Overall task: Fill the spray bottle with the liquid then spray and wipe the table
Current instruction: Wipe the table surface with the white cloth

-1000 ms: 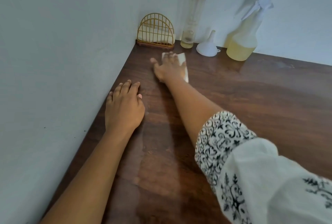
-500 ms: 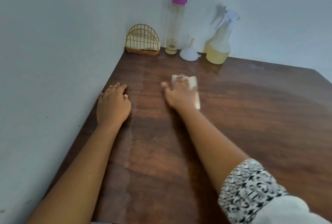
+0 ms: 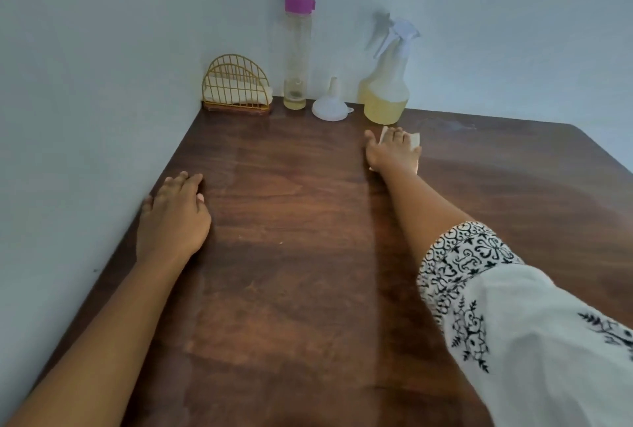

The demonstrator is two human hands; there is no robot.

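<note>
A clear spray bottle with a white trigger head stands at the back of the wooden table, partly filled with yellow liquid. My right hand presses a folded white cloth flat on the table just in front of that bottle. My left hand rests palm down near the table's left edge by the wall, holding nothing. A tall clear bottle with a purple cap stands at the back, with a little yellow liquid at its bottom. A white funnel sits upside down between the two bottles.
A gold wire holder with folded cloths stands in the back left corner. Walls close off the table's left and back sides. A wet patch shows on the wood to the right of the spray bottle.
My right hand slid the cloth from the back left toward me, then out to the right and back, ending in front of the spray bottle. My left hand stayed in place.
</note>
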